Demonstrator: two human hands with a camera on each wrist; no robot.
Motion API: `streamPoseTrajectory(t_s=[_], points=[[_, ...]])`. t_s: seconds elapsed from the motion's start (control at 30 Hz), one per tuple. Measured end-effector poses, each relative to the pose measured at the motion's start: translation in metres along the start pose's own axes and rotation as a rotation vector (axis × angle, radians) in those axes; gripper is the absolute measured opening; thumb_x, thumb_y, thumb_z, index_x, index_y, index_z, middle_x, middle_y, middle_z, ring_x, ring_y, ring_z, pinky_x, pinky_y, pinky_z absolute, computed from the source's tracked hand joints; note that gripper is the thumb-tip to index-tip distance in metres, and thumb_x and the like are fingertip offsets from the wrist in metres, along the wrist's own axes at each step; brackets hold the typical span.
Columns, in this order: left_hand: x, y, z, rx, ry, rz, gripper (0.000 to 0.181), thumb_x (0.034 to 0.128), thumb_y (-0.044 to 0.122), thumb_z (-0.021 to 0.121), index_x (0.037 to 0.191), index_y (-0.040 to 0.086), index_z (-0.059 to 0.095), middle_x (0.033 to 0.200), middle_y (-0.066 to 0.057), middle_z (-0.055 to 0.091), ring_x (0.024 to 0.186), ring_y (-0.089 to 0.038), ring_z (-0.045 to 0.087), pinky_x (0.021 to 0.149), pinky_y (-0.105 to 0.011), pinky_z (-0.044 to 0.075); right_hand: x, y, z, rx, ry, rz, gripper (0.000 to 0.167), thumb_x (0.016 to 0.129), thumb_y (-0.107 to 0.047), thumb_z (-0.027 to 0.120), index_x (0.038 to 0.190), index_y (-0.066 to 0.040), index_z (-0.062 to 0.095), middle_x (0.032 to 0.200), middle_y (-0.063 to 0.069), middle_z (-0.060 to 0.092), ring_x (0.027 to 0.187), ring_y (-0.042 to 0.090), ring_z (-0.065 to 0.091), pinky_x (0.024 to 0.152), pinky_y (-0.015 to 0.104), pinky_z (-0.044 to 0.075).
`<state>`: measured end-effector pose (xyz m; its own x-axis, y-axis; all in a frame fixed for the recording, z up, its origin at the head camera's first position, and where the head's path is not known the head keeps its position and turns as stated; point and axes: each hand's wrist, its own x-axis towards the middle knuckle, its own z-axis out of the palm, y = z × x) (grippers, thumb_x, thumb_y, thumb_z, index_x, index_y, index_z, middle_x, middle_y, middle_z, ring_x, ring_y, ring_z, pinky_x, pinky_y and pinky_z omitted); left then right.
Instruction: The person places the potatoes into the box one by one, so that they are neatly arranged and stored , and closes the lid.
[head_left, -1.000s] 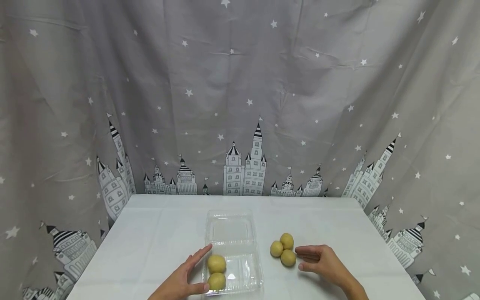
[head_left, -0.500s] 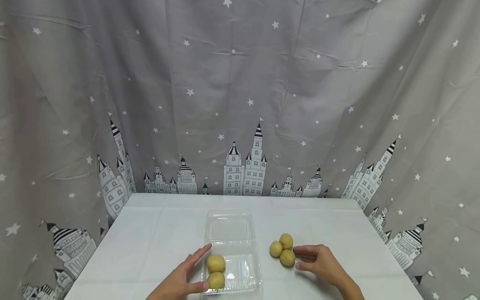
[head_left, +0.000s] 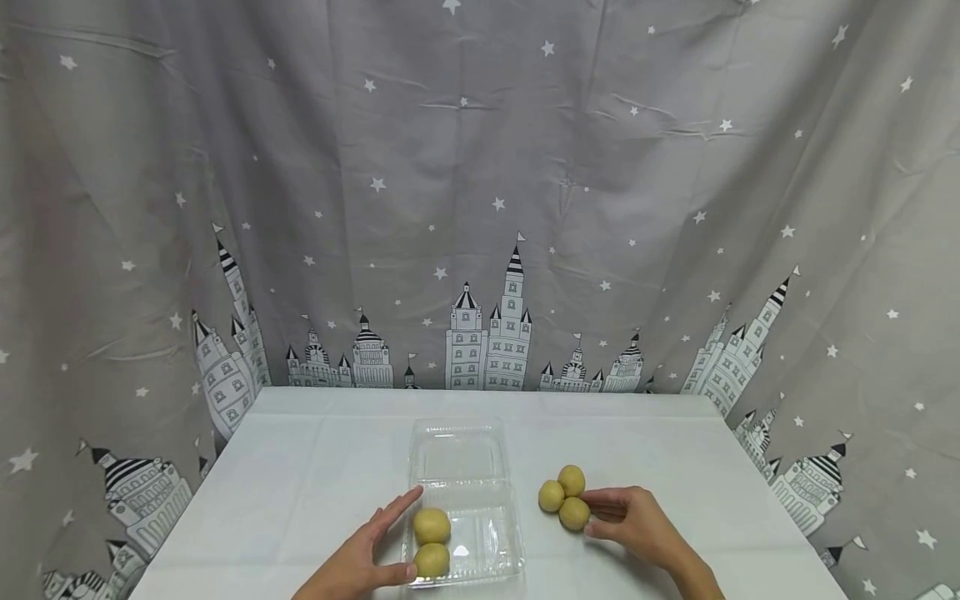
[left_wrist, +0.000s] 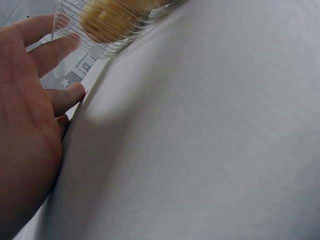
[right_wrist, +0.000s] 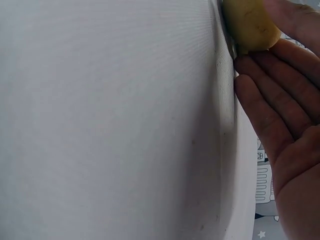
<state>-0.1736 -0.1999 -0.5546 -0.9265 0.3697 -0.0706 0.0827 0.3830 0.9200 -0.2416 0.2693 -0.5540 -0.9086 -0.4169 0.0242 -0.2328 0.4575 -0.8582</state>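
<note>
I see left hand (head_left: 358,560) spread, unclenched, at clear container (head_left: 483,537) bearing 2 potatoes (head_left: 432,527); right hand (head_left: 637,527), fingers straight, beside 3 clustered potatoes (head_left: 574,514), contact unclear.

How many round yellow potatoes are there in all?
5. In the clear box, at left: a back potato and a front potato. Clustered on the white table: a far potato, a left potato and a near potato by the right hand. None looks hidden.

Left grip (head_left: 360,557) lies spread (thumb (head_left: 393,574) apart), right grip (head_left: 636,525) points leftward, fingers (right_wrist: 263,113) nearly straight
</note>
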Motion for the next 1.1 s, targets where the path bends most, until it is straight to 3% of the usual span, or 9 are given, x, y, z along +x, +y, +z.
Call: streamPoseTrajectory(t_s=[0.13,0.2,0.3,0.37,0.43,0.57,0.67,0.9,1.1], points=[[0.0,-0.001,0.0,0.023,0.002,0.018,0.096,0.0929,0.036,0.087,0.173,0.023,0.035,0.18,-0.012,0.031,0.166,-0.055,0.012,0.13,-0.078,0.0,0.002,-0.002,0.001,-0.006,0.013,0.016,0.049,0.089,-0.022,0.093,0.13,0.001,0.077,0.131,0.019,0.078,0.121,0.033,0.078,0.101,0.035,0.064],[0.0,0.0,0.0,0.039,0.007,0.025,0.096,0.0931,0.035,0.087,0.173,0.024,0.036,0.18,-0.009,0.032,0.167,-0.051,0.017,0.133,-0.07,0.002,0.003,-0.002,0.001,-0.016,0.022,0.029,0.05,0.088,-0.023,0.093,0.13,0.0,0.077,0.13,0.018,0.079,0.12,0.033,0.078,0.1,0.034,0.065],[0.0,-0.001,0.0,0.052,0.025,0.049,0.094,0.0926,0.034,0.087,0.172,0.025,0.037,0.18,-0.005,0.035,0.168,-0.036,0.022,0.137,-0.036,0.004,0.004,-0.004,0.002,-0.033,0.035,0.041,0.05,0.088,-0.023,0.094,0.129,-0.001,0.077,0.13,0.018,0.079,0.118,0.033,0.079,0.099,0.034,0.065],[-0.001,-0.001,0.0,0.044,0.03,0.045,0.094,0.0919,0.032,0.087,0.172,0.027,0.038,0.18,-0.002,0.035,0.168,-0.031,0.02,0.128,-0.014,0.001,0.005,-0.005,0.003,-0.048,0.045,0.044,0.049,0.087,-0.023,0.094,0.128,-0.001,0.078,0.129,0.018,0.08,0.118,0.033,0.079,0.099,0.034,0.065],[-0.001,-0.002,0.0,0.04,0.036,0.057,0.094,0.0913,0.032,0.088,0.172,0.026,0.039,0.18,-0.002,0.035,0.168,-0.031,0.021,0.117,-0.003,-0.002,0.006,-0.006,0.004,-0.053,0.052,0.043,0.049,0.088,-0.023,0.094,0.128,-0.001,0.078,0.128,0.018,0.08,0.117,0.033,0.079,0.099,0.034,0.065],[-0.001,-0.004,-0.001,0.041,0.043,0.068,0.094,0.0914,0.032,0.087,0.172,0.027,0.039,0.179,-0.002,0.035,0.168,-0.039,0.02,0.116,-0.002,-0.002,0.006,-0.007,0.007,-0.06,0.061,0.036,0.048,0.088,-0.023,0.094,0.128,0.0,0.078,0.127,0.018,0.08,0.117,0.033,0.079,0.099,0.034,0.065],[-0.001,-0.005,-0.001,0.048,0.046,0.09,0.095,0.0911,0.032,0.088,0.172,0.026,0.039,0.179,-0.003,0.036,0.168,-0.037,0.021,0.117,-0.002,-0.002,0.006,-0.007,0.008,-0.061,0.067,0.036,0.047,0.089,-0.022,0.093,0.127,0.0,0.078,0.127,0.017,0.08,0.117,0.032,0.079,0.099,0.034,0.065],[-0.002,-0.005,0.002,0.037,0.035,0.058,0.093,0.0916,0.033,0.086,0.171,0.027,0.04,0.179,-0.001,0.036,0.167,-0.024,0.021,0.118,-0.004,-0.001,0.001,-0.004,0.009,-0.08,0.064,0.02,0.044,0.092,-0.023,0.091,0.128,-0.002,0.078,0.129,0.017,0.08,0.118,0.028,0.079,0.099,0.032,0.065],[-0.003,-0.005,0.003,0.037,0.033,0.079,0.093,0.0915,0.031,0.086,0.172,0.025,0.039,0.179,-0.003,0.036,0.167,-0.021,0.021,0.115,-0.001,-0.002,-0.004,-0.003,0.007,-0.078,0.057,-0.022,0.042,0.094,-0.021,0.088,0.13,-0.002,0.078,0.13,0.016,0.079,0.119,0.029,0.078,0.101,0.034,0.064]])
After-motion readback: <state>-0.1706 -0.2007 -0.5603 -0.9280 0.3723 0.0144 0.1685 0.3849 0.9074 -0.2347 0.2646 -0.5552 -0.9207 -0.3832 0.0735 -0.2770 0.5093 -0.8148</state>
